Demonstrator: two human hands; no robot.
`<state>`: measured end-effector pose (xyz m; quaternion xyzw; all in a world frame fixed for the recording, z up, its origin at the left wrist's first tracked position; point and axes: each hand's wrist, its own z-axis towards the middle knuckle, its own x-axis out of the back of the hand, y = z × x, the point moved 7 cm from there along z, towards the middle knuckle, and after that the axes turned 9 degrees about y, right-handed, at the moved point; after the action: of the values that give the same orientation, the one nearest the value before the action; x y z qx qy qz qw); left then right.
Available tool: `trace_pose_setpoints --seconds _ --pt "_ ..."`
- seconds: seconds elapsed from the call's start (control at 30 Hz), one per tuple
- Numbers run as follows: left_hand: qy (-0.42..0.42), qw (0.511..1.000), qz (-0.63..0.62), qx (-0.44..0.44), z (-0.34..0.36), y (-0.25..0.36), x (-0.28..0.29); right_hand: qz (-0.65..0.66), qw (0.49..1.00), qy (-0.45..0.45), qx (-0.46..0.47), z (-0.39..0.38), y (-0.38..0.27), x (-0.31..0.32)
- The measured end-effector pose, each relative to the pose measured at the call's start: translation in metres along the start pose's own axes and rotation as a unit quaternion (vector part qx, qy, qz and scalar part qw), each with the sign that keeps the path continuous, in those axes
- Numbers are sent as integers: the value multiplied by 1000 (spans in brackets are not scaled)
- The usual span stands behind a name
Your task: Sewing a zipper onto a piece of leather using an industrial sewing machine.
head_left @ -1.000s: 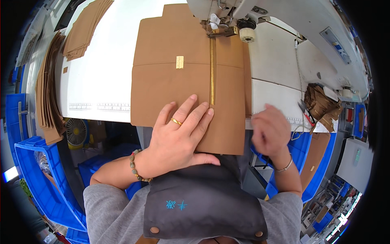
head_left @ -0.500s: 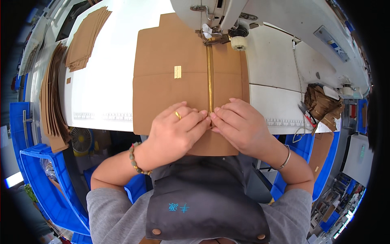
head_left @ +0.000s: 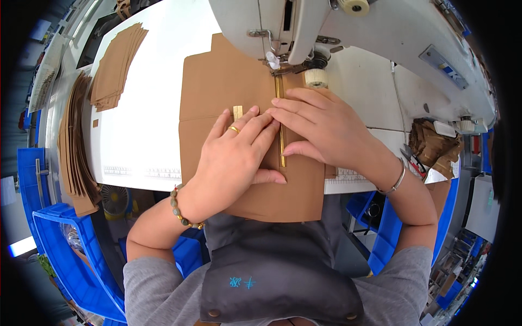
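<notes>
A large brown panel [head_left: 217,76] lies on the white sewing table, its near end hanging past the front edge. Down its right half runs a gold-toothed zipper [head_left: 283,138], the far end under the presser foot [head_left: 280,70] of a sewing machine [head_left: 261,27]. My left hand [head_left: 239,141], wearing a gold ring, rests flat on the panel left of the zipper, partly over a small gold tab [head_left: 237,112]. My right hand [head_left: 321,127] spreads flat across the zipper and the panel to its right. The fingertips of both hands meet beside the zipper.
Stacks of brown pieces lie at the left, one flat [head_left: 117,70] and one along the table's edge [head_left: 76,146]. At the right are red-handled scissors [head_left: 414,160] beside brown scraps [head_left: 432,144]. Blue bins [head_left: 70,261] stand below the table on both sides.
Both hands have gone from pinching at the zipper's near end to lying flat farther up the panel, toward the machine. The view has shifted slightly.
</notes>
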<state>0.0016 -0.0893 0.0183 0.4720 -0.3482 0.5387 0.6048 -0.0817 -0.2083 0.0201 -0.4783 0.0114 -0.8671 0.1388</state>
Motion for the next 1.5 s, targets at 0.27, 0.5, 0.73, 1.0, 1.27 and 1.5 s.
trace_pose_setpoints --seconds 0.27,0.5,0.73,1.0,1.27,1.5 --pt "6 1000 -5 4 2 -2 1 -17 1000 -10 14 -7 5 -12" --pt "17 999 -38 5 4 -5 2 -20 1000 -8 16 -6 5 -12" --pt "-5 1000 -17 -16 6 -6 1 -9 1000 -5 11 -5 3 -9" --pt "-8 999 23 -23 8 -7 -2 -63 997 -29 -26 -9 -3 -3" --pt "-5 999 46 -24 27 -24 -6 -71 996 4 -45 -4 8 -6" --pt "11 998 53 -22 43 -37 -7 -63 995 26 -67 -4 18 -9"
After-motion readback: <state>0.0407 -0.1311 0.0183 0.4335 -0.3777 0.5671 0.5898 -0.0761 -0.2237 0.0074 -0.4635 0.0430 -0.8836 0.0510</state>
